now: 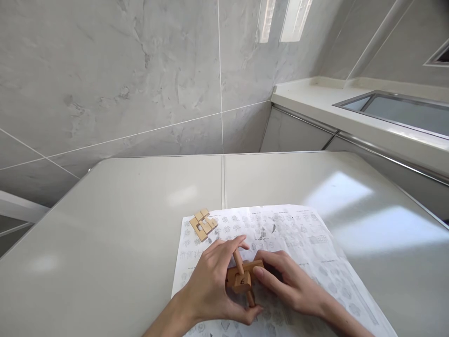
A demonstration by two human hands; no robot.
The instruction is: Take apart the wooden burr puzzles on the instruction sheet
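Note:
Both my hands are on a partly joined wooden burr puzzle [242, 281] over the printed sheet. My left hand [213, 281] spans it, thumb at the lower end of a round wooden rod [238, 262] and a finger by its upper end. With thumb and fingers, my right hand [287, 281] pinches the right end of a wooden bar [257, 265] in the puzzle. A dark mark shows on the block facing me. Several flat wooden pieces [202, 224] lie together at the sheet's upper left corner, apart from my hands.
The large printed paper sheet [308, 243] with small diagrams lies on a pale glossy table [105, 243] with a seam down its middle. A grey tiled wall [140, 75] rises behind. At the right stands a white counter [305, 98] with a sink or glass inset.

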